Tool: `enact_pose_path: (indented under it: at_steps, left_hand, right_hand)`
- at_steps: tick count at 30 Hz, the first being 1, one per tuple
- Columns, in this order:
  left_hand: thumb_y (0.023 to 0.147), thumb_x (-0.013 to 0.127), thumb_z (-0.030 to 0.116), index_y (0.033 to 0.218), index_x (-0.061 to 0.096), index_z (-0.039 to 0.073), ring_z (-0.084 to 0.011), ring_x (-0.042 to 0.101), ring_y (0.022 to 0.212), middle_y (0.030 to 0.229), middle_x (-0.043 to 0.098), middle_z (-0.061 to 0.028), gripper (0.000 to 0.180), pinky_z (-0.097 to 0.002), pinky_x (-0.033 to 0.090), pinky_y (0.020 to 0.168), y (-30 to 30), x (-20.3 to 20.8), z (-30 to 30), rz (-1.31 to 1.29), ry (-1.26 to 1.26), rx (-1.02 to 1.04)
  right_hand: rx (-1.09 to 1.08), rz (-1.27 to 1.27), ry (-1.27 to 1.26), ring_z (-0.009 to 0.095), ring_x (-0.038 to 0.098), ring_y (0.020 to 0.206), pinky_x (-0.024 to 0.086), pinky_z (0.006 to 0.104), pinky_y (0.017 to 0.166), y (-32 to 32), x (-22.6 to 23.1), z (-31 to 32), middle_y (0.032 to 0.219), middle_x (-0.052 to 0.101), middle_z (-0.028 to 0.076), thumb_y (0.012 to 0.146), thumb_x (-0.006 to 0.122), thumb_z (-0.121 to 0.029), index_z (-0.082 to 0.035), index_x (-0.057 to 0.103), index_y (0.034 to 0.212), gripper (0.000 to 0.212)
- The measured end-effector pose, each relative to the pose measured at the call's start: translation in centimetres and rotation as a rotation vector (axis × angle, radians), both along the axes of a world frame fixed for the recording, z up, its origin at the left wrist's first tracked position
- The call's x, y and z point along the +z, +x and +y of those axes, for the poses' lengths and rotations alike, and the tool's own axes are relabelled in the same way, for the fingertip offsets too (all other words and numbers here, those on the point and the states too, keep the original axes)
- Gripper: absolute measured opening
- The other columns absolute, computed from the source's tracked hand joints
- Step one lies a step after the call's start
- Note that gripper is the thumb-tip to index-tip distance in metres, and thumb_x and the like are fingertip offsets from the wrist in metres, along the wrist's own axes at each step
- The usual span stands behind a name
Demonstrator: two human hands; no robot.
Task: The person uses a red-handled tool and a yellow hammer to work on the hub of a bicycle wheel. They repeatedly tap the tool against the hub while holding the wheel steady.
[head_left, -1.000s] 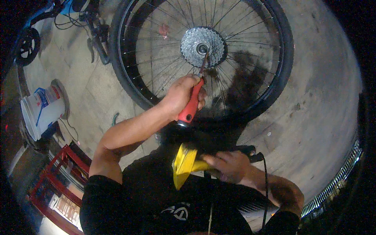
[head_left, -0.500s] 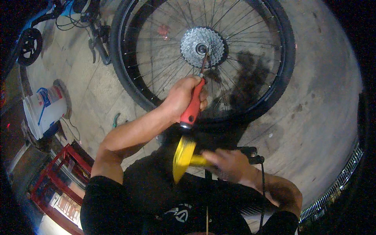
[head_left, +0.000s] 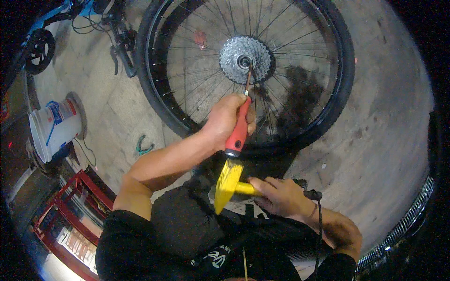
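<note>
My left hand point(head_left: 228, 118) is closed around the red handle of a screwdriver point(head_left: 239, 129). The screwdriver's tip reaches the hub centre of a silver cassette point(head_left: 237, 49) on a bicycle wheel point(head_left: 345, 75); its exact contact point is too small to make out. In my right hand point(head_left: 280, 195) is the handle of a yellow hammer point(head_left: 227, 184). The hammer's blunt, dark-worn face is right at the butt end of the screwdriver handle, and its tapered end points toward me. Spokes and a black tyre surround the cassette.
A white bucket point(head_left: 62, 129) lies or stands tilted at the left. Green-handled pliers point(head_left: 145, 146) rest on the floor near my left forearm. A blue bicycle point(head_left: 44, 18) is at the upper left, a red metal frame point(head_left: 63, 203) at the lower left. A dark cable point(head_left: 319, 234) hangs by my right arm.
The blurred hammer has moved up and slightly right, and its face is now at the screwdriver's butt. My left hand still grips the screwdriver against the hub. The whole view has shifted slightly.
</note>
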State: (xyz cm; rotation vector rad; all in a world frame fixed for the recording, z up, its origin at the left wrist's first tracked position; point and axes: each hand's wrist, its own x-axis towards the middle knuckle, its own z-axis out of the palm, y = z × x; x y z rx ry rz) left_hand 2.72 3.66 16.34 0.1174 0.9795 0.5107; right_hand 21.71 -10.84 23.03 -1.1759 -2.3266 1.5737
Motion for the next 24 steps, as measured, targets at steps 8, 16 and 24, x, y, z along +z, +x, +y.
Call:
enact_pose_path:
  at_steps: [8,16,24]
  left_hand:
    - [0.099,0.041,0.032,0.1,0.049,0.009,-0.02,0.046,0.058,0.07,0.047,-0.004,0.024,-0.0352,0.041,0.057,0.6,0.0,-0.4,0.012,-0.008,0.027]
    - [0.099,0.04,0.032,0.1,0.048,0.008,-0.0201,0.045,0.056,0.07,0.046,-0.0048,0.025,-0.0363,0.041,0.057,1.4,-0.1,-0.5,0.063,0.038,0.062]
    - [0.099,0.04,0.032,0.093,0.047,0.009,-0.0194,0.042,0.055,0.069,0.044,-0.0045,0.025,-0.0351,0.038,0.055,2.3,-0.1,-0.8,-0.008,0.009,0.145]
  right_hand:
    - [-0.053,-0.012,0.0,0.03,0.065,0.064,0.053,0.0405,0.052,0.7,0.1,0.4,0.082,0.06,0.007,0.083,0.071,-0.03,-0.015,0.052,0.13,0.053]
    - [-0.111,-0.045,-0.024,0.032,0.064,0.063,0.053,0.0431,0.052,1.7,-0.4,1.0,0.079,0.059,0.008,0.08,0.073,-0.023,-0.017,0.052,0.131,0.056]
    - [-0.06,-0.004,0.023,0.028,0.063,0.059,0.052,0.0411,0.049,3.0,0.5,0.6,0.076,0.058,0.006,0.078,0.074,-0.027,-0.015,0.053,0.131,0.058]
